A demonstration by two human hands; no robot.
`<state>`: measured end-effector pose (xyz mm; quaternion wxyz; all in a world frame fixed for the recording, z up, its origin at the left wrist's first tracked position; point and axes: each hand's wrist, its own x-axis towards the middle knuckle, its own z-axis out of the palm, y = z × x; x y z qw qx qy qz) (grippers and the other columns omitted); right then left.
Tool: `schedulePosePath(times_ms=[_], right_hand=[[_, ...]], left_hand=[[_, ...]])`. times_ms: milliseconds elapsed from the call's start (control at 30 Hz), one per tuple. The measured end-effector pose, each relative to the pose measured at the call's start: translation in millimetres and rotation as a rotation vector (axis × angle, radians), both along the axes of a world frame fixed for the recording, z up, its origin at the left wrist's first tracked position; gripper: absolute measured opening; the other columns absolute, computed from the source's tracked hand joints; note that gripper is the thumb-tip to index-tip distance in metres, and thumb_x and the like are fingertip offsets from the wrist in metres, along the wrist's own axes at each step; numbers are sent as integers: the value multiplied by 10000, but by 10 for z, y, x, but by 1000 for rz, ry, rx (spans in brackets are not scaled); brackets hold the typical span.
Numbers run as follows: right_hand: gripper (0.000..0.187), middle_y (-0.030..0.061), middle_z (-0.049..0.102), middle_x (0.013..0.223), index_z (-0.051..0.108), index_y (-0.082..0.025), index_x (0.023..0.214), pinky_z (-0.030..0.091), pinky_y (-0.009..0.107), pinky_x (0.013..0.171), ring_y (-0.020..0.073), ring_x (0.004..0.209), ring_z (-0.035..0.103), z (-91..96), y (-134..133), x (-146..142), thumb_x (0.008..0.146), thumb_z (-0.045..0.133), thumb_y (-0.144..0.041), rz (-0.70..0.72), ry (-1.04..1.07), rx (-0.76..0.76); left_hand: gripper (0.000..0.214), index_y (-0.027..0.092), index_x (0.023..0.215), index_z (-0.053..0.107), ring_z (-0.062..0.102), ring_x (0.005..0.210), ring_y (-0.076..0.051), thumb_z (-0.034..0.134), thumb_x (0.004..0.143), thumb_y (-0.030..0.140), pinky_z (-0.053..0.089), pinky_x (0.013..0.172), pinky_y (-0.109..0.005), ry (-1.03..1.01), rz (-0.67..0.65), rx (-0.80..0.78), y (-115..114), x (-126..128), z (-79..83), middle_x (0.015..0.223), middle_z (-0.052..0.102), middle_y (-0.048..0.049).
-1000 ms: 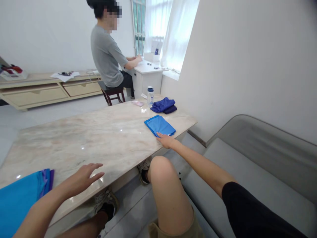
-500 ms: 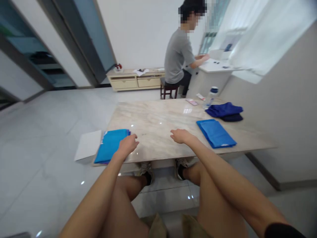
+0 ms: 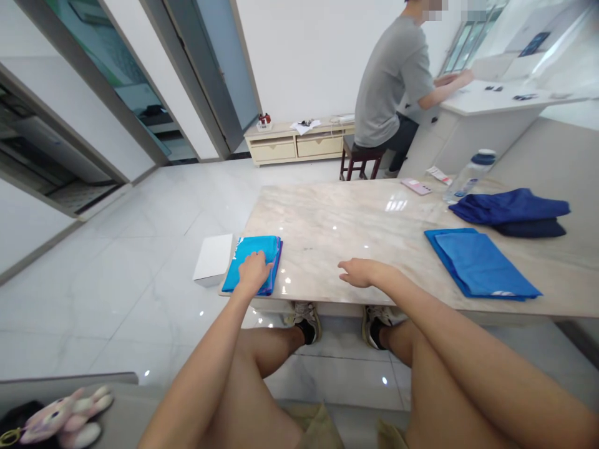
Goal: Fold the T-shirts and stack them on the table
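"Blue stack [image 3: 254,244]: where?"
"Near-left corner of the table [image 3: 318,215], under the left hand [image 3: 255,272]; whether pinched, I cannot tell. Right hand [image 3: 358,272]: fingers loosely extended, holding nothing."
"Progress?"
"2 piles seem folded, including the blue pile [image 3: 486,262] by the near edge; rumpled cloth [image 3: 519,206] perhaps remains."

left hand [image 3: 254,272] over blue cloth stack [image 3: 255,244] | right hand [image 3: 358,272] above table [image 3: 318,215] | folded cloth [image 3: 484,262] farther right

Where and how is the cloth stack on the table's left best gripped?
Probably the right edge of the stack, coming from the right and pinching all layers: it lies flat, its blue and purple layers show along that side, and the left hand covers part of its top.
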<state>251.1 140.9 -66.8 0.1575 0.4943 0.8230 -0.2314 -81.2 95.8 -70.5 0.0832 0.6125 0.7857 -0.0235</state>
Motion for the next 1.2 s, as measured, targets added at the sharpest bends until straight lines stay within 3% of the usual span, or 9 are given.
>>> schedulePosePath(times_ms=[200, 367, 500, 600, 733, 900, 1000, 1100, 1200], right_hand=[[531, 232, 693, 1514, 676, -145, 1531, 556, 499, 1135, 374, 1365, 712, -24, -18, 70, 1058, 591, -370, 45, 1, -34], [486, 248, 723, 1457, 735, -135, 1454, 574, 515, 1104, 399, 1319, 737, -16, -20, 130, 1026, 663, -354, -3, 65, -26], [436, 228, 755, 1410, 779, -156, 1369, 576, 492, 1095, 377, 1290, 754, -60, -21, 190, 1041, 646, -413, -20, 113, -17], [471, 225, 749, 1425, 771, -156, 1375, 568, 489, 1102, 367, 1300, 747, -122, 1, 252, 1056, 606, -461, -8, 121, -17], [467, 218, 789, 1337, 801, -176, 1300, 586, 493, 1071, 368, 1235, 775, -169, 41, 304, 988, 710, -512, -72, 200, -20], [435, 212, 770, 1387, 795, -174, 1331, 579, 470, 1081, 365, 1266, 763, -81, 36, 269, 996, 732, -445, -77, 143, -9], [519, 206, 751, 1425, 708, -163, 1486, 562, 448, 1110, 346, 1307, 739, 8, 3, 225, 1042, 666, -429, -29, 147, -17], [704, 226, 678, 1527, 500, -141, 1681, 523, 449, 1178, 331, 1343, 709, 97, -29, 181, 1068, 623, -464, -44, 416, 41], [873, 225, 548, 1654, 347, -164, 1757, 505, 470, 1206, 324, 1400, 654, 187, -33, 162, 1035, 673, -531, -159, 703, 236]], left_hand=[[281, 195, 1130, 777, 734, 1182, -367, 674, 1003, 425, 524, 854, -364, -111, 38, 15, 10, -235, -15, 1228, 813, -175], [302, 216, 843, 747, 752, 968, -331, 552, 1014, 372, 499, 775, -359, -150, 67, -14, 26, -359, 22, 935, 807, -135], [321, 232, 731, 692, 723, 831, -279, 508, 982, 310, 488, 740, -328, -167, 43, -23, 26, -375, 56, 768, 750, -96], [299, 231, 727, 689, 724, 836, -276, 515, 961, 299, 489, 745, -325, -171, 46, -22, 17, -351, 76, 781, 755, -94], [262, 230, 771, 715, 751, 956, -322, 548, 950, 323, 514, 795, -352, -150, 98, -12, 6, -299, 126, 895, 799, -129], [220, 199, 936, 737, 737, 1148, -420, 560, 953, 328, 550, 934, -481, -186, 296, 166, 90, -133, 288, 1152, 802, -227], [216, 193, 885, 689, 756, 1075, -352, 557, 961, 346, 581, 932, -443, -715, 330, 404, 205, 55, 459, 1036, 805, -190], [220, 201, 883, 663, 767, 894, -233, 566, 969, 379, 609, 849, -335, -1513, 176, 574, 292, 240, 657, 887, 785, -85], [153, 206, 862, 654, 752, 769, -156, 637, 958, 324, 607, 815, -263, -1925, 40, 602, 304, 392, 809, 804, 762, -13]])
